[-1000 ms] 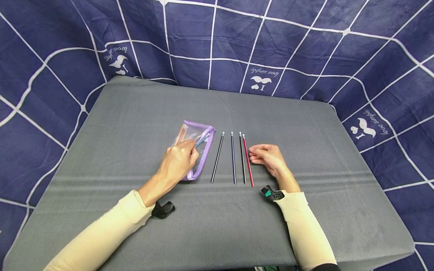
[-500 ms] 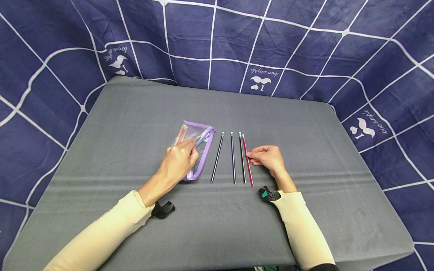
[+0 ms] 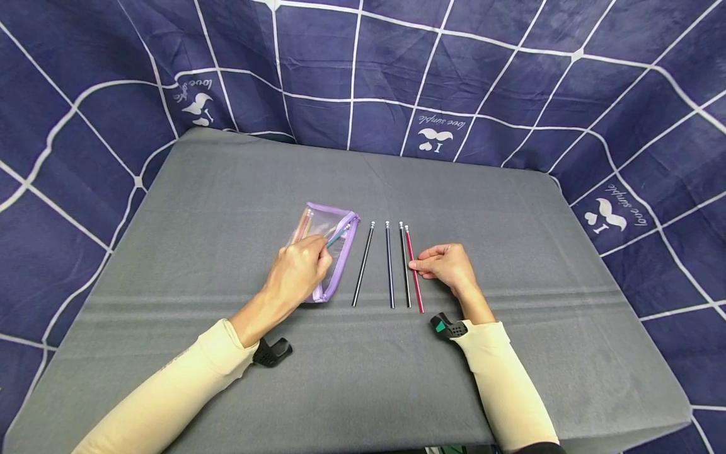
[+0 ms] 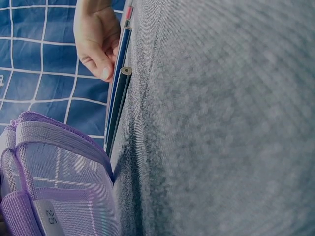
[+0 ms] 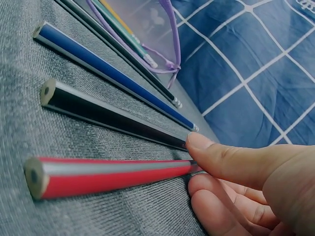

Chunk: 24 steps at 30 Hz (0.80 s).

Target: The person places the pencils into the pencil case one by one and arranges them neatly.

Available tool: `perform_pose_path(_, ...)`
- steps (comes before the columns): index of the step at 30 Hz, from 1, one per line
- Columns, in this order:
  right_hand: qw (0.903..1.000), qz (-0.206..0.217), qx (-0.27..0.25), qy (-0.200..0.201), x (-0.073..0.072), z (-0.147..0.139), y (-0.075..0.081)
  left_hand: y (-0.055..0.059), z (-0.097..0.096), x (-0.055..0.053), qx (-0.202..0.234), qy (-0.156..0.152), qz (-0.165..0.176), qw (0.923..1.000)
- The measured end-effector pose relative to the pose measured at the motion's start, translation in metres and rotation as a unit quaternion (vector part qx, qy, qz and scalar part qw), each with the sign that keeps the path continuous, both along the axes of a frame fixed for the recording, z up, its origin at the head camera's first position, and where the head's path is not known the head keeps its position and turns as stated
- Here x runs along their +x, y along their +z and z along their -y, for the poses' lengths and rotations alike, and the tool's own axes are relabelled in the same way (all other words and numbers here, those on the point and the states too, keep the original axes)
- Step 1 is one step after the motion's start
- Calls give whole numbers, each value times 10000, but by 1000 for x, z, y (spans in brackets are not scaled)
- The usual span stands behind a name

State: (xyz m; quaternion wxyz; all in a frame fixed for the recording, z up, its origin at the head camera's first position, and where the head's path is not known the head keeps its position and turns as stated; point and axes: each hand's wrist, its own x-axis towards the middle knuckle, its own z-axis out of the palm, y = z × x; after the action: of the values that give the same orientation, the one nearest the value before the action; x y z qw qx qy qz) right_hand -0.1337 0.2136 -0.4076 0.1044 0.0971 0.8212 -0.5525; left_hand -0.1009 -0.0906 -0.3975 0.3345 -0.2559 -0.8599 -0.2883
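My left hand (image 3: 297, 271) grips the clear, purple-trimmed zip pencil case (image 3: 342, 263) from above, its fingers curled over the near part. Inside the case lie a teal pencil (image 3: 338, 234) and several yellowish and reddish ones (image 3: 303, 226), partly hidden by the hand. My right hand (image 3: 450, 266) pinches the red pencil (image 5: 113, 177) about halfway along, thumb on one side and fingers on the other. Close to its left, a black pencil (image 5: 115, 115) lies on the cloth. The blue pencil (image 3: 390, 265) and another dark pencil (image 3: 363, 265) lie further left, toward the case.
Grey cloth (image 3: 510, 239) covers the table, with raised creases running across it. A blue curtain with white grid lines (image 3: 397, 69) hangs behind and at both sides. Each wrist carries a black camera mount (image 3: 273, 352) over a cream sleeve (image 3: 187, 378).
My right hand has moved slightly left onto the red pencil, its thumb and fingers closing round it. My left hand and the case have stayed still.
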Motion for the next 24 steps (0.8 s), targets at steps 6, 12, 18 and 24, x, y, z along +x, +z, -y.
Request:
perform_pose_path(6, 10000, 42, -57, 28, -1, 0, -1, -1, 0, 0, 32, 4, 22, 10000)
perform_pose_path(12, 9999, 91, -54, 61, -1, 0, 0, 0, 1, 0, 17, -33, 13, 10000)
perform_pose_path(18, 9999, 89, 102, 91, 1, 2, 4, 0, 0, 1, 2, -38, 29, 10000)
perform_pose_path(24, 9992, -8, 381, 132, 2, 5, 6, 0, 0, 1, 1, -47, -5, 10000)
